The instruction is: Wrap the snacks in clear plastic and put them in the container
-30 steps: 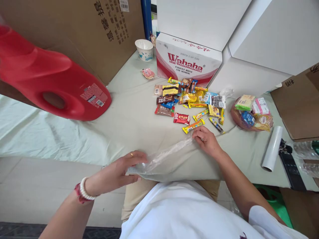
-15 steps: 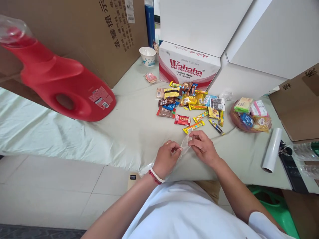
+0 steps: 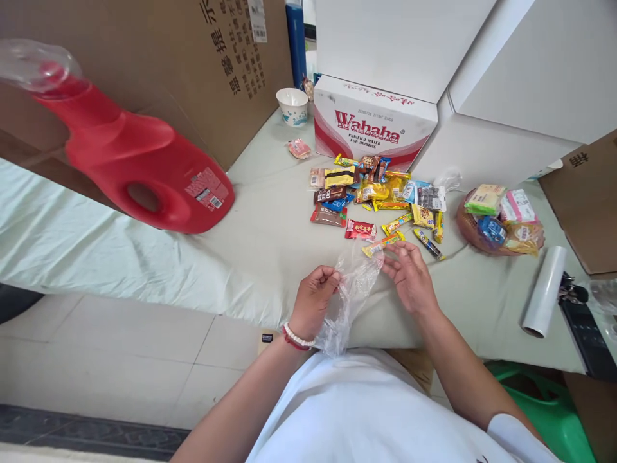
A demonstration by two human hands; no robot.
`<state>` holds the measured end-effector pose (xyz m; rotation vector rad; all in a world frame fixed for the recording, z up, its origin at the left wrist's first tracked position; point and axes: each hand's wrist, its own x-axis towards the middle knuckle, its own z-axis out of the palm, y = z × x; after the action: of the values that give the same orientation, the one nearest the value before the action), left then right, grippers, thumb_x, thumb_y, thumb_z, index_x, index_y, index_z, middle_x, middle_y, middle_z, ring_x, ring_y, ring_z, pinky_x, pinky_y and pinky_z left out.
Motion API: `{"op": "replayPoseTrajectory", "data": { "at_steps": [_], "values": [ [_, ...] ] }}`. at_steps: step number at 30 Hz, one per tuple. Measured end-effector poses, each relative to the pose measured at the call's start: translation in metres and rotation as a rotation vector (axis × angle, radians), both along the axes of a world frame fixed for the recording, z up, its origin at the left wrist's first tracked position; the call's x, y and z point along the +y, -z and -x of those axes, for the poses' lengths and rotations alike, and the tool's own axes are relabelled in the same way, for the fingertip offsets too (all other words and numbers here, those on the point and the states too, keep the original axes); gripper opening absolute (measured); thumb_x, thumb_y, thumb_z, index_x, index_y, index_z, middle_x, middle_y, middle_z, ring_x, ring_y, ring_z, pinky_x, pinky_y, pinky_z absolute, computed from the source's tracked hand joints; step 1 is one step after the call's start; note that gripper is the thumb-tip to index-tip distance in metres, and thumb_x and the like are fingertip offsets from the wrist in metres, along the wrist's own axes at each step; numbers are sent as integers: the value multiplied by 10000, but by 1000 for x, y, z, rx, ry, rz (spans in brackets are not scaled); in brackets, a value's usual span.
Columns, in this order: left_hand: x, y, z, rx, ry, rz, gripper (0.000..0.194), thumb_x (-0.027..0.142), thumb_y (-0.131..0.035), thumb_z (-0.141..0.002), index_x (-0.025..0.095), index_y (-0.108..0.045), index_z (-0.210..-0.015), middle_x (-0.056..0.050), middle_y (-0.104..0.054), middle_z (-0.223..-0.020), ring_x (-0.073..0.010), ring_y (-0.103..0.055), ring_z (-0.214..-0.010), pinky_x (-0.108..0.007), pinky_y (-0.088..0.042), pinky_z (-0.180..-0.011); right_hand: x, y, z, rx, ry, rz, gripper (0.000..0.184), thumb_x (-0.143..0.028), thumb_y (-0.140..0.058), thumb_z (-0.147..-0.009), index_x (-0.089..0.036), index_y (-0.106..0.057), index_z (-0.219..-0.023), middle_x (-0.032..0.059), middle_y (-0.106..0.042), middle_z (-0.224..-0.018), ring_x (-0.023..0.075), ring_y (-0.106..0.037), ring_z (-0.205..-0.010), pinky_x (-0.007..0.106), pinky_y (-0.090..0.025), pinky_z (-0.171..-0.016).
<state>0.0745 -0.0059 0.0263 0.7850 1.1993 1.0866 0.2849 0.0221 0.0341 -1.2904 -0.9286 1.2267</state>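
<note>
A thin clear plastic bag hangs crumpled between my hands at the front edge of the table. My left hand is closed, pinching the bag's upper left edge between thumb and fingers. My right hand has its fingertips at the bag's upper right edge, with some fingers held apart. Just beyond the bag lies a yellow and orange snack stick, partly behind the plastic. Past it are a red candy packet, a brown packet and a pile of wrapped snacks.
A Wahaha water carton stands behind the snacks. At right are a round bowl of packets and a roll of clear film. A red detergent bottle stands left, a paper cup at the back.
My hands have moved apart, and the plastic bag is spread wider between them. My right hand has shifted right and its fingers have opened out. The camera view has shifted slightly.
</note>
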Motion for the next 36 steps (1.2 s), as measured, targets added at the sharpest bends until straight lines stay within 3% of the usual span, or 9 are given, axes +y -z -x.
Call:
{"op": "replayPoseTrajectory", "data": {
  "at_steps": [2, 4, 8, 12, 18, 22, 26, 31, 36],
  "values": [
    [-1, 2, -2, 1, -14, 2, 310, 503, -754, -798, 203, -681, -830, -3, -673, -799, -136, -593, -764, -262, -485, -754, -8, 2, 13, 107, -6, 151, 599, -597, -737, -822, -319, -514, -1304, 59, -677, -1142, 211, -692, -937, 413, -606, -838],
    [0, 3, -3, -24, -33, 5, 325, 516, -755, -798, 204, -674, -839, -2, -674, -802, -133, -598, -753, -266, -493, -755, -16, 3, 23, 97, -84, 228, 733, -521, -855, -717, -304, -505, -1324, 16, -703, -963, 191, -688, -841, 358, -602, -777],
    [5, 4, 1, -92, -85, 48, 402, 566, -783, -759, 205, -626, -839, 2, -670, -807, -130, -607, -749, -257, -497, -709, -19, 0, 25, 64, -164, 315, 483, -487, -897, -636, -207, -668, -956, -21, -658, -727, 123, -605, -618, 250, -535, -579],
    [12, 4, 7, -135, -98, 108, 462, 584, -817, -707, 199, -588, -818, 21, -634, -769, -115, -598, -708, -237, -485, -650, -5, -6, 8, 38, -89, 314, 438, -472, -911, -590, -188, -685, -834, -53, -584, -638, 59, -417, -452, 189, -286, -367],
    [9, -2, 13, -218, -34, 220, 530, 581, -842, -686, 195, -617, -972, -13, -697, -905, -124, -653, -736, -269, -534, -690, 7, -5, 2, -63, -86, 244, 385, -455, -892, -622, -193, -696, -825, -63, -533, -583, 68, -388, -463, 192, -277, -369],
    [0, -5, 18, -274, 50, 262, 538, 357, -923, -604, 169, -663, -1036, -65, -749, -975, -149, -687, -797, -286, -545, -746, 6, 1, 2, -64, -96, 228, 373, -449, -891, -639, -198, -703, -841, -53, -555, -620, 67, -392, -473, 190, -293, -373],
    [-4, -1, 19, -312, 67, 304, 432, 235, -872, -610, 151, -699, -996, -76, -759, -947, -165, -707, -793, -299, -564, -743, 4, 5, -1, -58, -96, 207, 353, -442, -884, -663, -200, -703, -847, -52, -548, -623, 69, -392, -476, 193, -292, -376],
    [-2, 3, 12, -223, 61, 357, 302, 305, -815, -692, 170, -667, -918, -50, -752, -870, -130, -680, -603, -216, -452, -492, 2, 6, -3, -52, -99, 203, 364, -443, -894, -654, -197, -703, -843, -55, -535, -611, 69, -391, -475, 191, -280, -374],
    [1, 5, 7, -172, 90, 271, 326, 439, -803, -697, 167, -670, -818, -38, -735, -819, -76, -577, -487, -192, -317, -399, 2, 8, -3, -80, -106, 209, 382, -468, -878, -667, -200, -688, -860, -48, -552, -638, 73, -390, -478, 199, -282, -377]
  ]
}}
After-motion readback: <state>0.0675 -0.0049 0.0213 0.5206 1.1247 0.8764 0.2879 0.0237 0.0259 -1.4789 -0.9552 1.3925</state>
